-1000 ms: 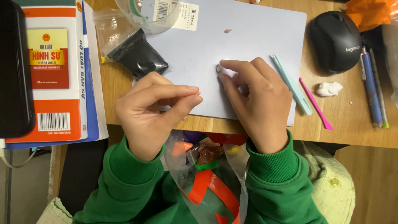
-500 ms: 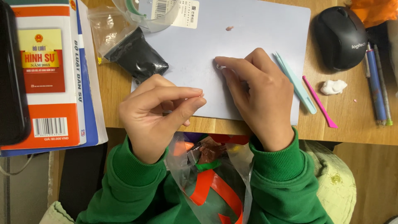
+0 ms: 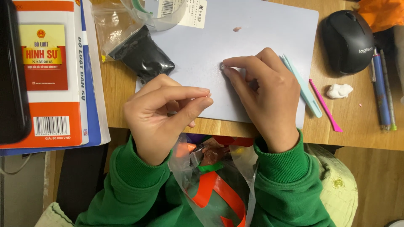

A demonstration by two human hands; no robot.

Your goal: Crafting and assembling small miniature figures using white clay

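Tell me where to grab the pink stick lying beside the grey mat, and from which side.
Pinch the pink stick at its middle, from above. It lies flat and slanted on the wooden desk, thin along its length, with bare wood on both sides.

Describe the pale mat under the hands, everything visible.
The pale mat is a thin, smooth, light lilac-grey sheet, plastic by its look, lying flat on the wooden desk. The right hand presses fingertips on it; a black pouch and a clear container overlap its upper left. A small pinkish speck sits near its top.
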